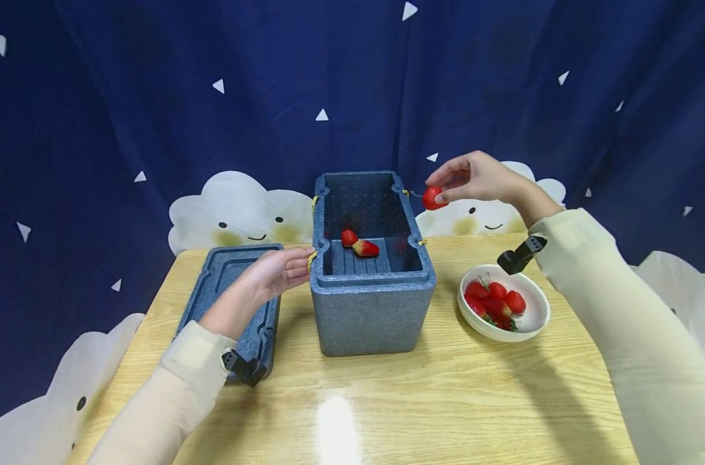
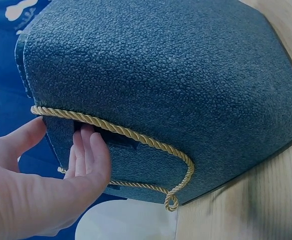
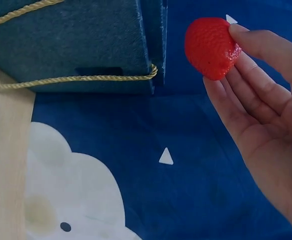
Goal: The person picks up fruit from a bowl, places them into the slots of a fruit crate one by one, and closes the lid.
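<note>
A blue-grey foam box (image 1: 373,323) stands uncovered at mid-table, yellow rope looped along its sides. On its floor lie a red strawberry (image 1: 349,237) and a paler-ended strawberry (image 1: 366,248). My left hand (image 1: 273,274) rests at the box's left side. In the left wrist view its fingertips (image 2: 99,145) reach under the rope (image 2: 135,135) at a dark recess, the thumb close to the rim. Held up beyond the box's right rim, another strawberry (image 3: 211,47) is pinched between the thumb and fingers of my right hand (image 1: 474,177).
To the right, a white bowl (image 1: 537,316) contains several strawberries (image 1: 496,306). The box's lid (image 1: 230,265) lies flat on the table at left, partly under my left forearm. Behind the wooden table (image 1: 422,413) hangs a dark blue curtain (image 1: 271,71) with white clouds and triangles.
</note>
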Demonstrator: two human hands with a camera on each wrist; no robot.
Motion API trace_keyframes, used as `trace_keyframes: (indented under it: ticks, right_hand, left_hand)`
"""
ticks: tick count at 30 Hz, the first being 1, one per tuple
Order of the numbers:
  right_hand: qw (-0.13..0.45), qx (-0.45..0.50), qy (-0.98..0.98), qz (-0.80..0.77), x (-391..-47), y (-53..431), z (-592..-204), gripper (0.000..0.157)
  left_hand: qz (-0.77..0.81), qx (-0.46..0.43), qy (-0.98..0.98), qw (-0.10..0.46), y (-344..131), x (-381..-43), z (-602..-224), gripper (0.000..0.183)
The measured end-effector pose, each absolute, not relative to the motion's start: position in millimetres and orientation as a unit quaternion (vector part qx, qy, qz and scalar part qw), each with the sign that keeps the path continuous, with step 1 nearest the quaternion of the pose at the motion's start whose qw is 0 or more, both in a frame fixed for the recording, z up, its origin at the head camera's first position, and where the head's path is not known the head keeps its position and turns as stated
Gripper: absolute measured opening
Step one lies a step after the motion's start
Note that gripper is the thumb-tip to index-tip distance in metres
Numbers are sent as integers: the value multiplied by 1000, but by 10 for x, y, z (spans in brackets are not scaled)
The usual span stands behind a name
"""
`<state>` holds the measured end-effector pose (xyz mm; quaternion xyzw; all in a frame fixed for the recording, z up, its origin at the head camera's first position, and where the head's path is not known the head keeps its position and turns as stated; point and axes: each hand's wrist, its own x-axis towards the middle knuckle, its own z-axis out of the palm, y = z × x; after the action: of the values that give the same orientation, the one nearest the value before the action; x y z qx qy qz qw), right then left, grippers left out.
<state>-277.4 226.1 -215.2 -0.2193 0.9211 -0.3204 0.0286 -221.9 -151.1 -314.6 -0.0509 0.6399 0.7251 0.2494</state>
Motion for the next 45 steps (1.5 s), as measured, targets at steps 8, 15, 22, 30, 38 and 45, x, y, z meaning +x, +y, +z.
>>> trace_keyframes:
  ticks: [8, 15, 22, 30, 38, 45]
  right_hand:
    - [24, -232, 919, -317, -2837, 2120, -2077, 33]
    - [32, -231, 922, -309, -2911, 2002, -2010, 35]
    - [29, -232, 923, -305, -2992, 1893, -1929, 34]
    - [42, -233, 914, -330, -3097, 1686, -1895, 35]
    - [58, -235, 901, -359, -3187, 1476, -1890, 37]
    - [80, -211, 896, -382, -3317, 1355, -1851, 41]
  left_hand:
    - [733, -43, 631, 250, -1530, -2228, -3144, 27]
    - [730, -49, 635, 250, -1551, -2220, -3136, 25]
    - [731, -50, 634, 248, -1567, -2219, -3127, 26]
    - [728, -49, 637, 249, -1555, -2206, -3122, 32]
    - [726, -53, 640, 246, -1558, -2220, -3138, 26]
    - [725, -52, 642, 242, -1570, -2226, -3108, 18]
